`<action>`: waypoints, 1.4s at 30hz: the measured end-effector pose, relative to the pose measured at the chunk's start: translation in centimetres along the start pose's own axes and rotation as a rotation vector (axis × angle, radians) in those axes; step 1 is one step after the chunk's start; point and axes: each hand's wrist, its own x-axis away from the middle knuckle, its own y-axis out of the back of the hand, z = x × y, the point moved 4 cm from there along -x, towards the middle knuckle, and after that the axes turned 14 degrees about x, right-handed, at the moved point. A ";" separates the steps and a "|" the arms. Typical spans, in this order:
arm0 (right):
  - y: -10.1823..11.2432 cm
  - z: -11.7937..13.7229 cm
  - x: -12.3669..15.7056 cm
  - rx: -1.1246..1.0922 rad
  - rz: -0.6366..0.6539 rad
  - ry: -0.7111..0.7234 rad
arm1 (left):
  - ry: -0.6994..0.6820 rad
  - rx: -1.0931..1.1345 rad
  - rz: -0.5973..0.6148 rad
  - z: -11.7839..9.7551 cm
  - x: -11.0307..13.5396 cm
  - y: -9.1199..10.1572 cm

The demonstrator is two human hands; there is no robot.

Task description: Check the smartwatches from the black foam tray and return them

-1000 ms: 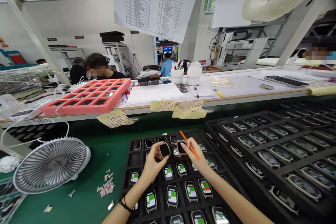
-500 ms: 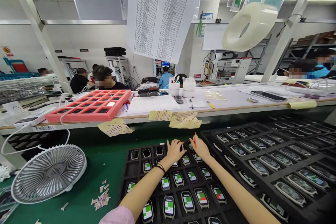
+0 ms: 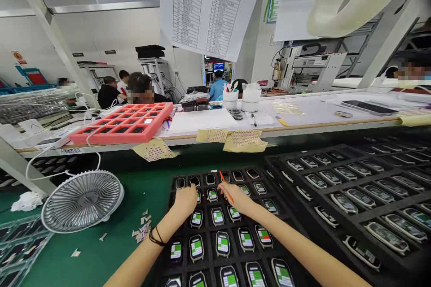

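A black foam tray [image 3: 210, 228] lies before me, its compartments holding smartwatches, many with green-and-white screens. At its back left, my left hand [image 3: 186, 198] has curled fingers low over the second row, close to a dark-screened watch [image 3: 194, 181]. Whatever is under those fingertips is hidden. My right hand [image 3: 235, 196] grips a thin orange pen-like stick [image 3: 222, 176], which slants up past the fingers. That hand hovers over the second row, near a lit watch [image 3: 212, 195]. Dark-screened watches line the back row.
To the right stands another black tray [image 3: 323, 202] full of watches. A white fan [image 3: 82, 201] and small paper scraps [image 3: 143, 228] sit on the green mat at left. Above the mat runs a shelf with a pink foam tray [image 3: 123, 123]. A printed sheet [image 3: 212, 9] hangs overhead.
Both hands have moved left across the tray. My left hand's spread fingers are now curled at the left columns. The orange stick stays in my right hand. The camera view has shifted too.
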 end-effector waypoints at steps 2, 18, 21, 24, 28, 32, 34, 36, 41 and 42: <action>-1.1 1.5 -0.6 0.027 0.040 -0.046 | 0.055 0.001 0.015 0.7 0.8 -0.5; -4.4 3.0 -3.8 -0.091 0.096 -0.251 | -0.018 0.519 0.244 2.9 -0.3 -1.8; -5.2 3.0 -4.2 -0.142 0.090 -0.265 | -0.035 0.584 0.290 3.6 -0.5 -1.8; -5.6 2.6 -4.3 -0.225 0.079 -0.273 | -0.017 0.634 0.306 4.6 -0.7 -1.9; -5.7 1.9 -3.9 -0.369 0.048 -0.283 | 0.018 0.640 0.241 5.3 -1.0 -2.2; -5.5 1.6 -3.6 -0.536 -0.017 -0.280 | 0.054 0.658 0.229 5.6 -1.5 -2.6; -5.2 1.6 -3.7 -0.638 -0.047 -0.268 | 0.063 0.690 0.253 5.6 -1.8 -2.7; -4.9 1.7 -3.7 -0.749 -0.065 -0.250 | 0.058 0.729 0.279 5.6 -2.0 -2.7; -2.8 1.6 -2.4 -0.979 -0.089 -0.223 | 0.031 0.821 0.278 5.4 -1.5 -2.6; -2.3 1.5 -1.8 -1.009 -0.086 -0.223 | 0.025 0.839 0.258 5.4 -1.4 -2.6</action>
